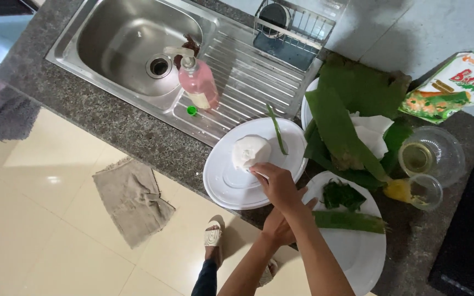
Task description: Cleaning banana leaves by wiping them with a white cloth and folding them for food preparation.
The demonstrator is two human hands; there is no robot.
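A white dough lump (248, 151) lies in the middle of a round white plate (223, 189) on the granite counter. My right hand (275, 183) reaches over the plate and its fingertips pinch the near edge of the lump. My left hand (278, 225) sits lower, at the counter's edge between this plate and a second white plate (360, 255). My right forearm crosses over it and hides part of it, so its grip is unclear. A thin green leaf strip (276, 131) rests on the first plate's far rim.
The second plate carries chopped greens (341, 194) and a leaf strip (349, 220). Behind lie banana leaves (341, 120), two glass bowls (432, 153), a printed packet (451, 87), a black stove (467, 246). A steel sink (127, 38), pink pump bottle (198, 82), floor cloth (133, 197) are left.
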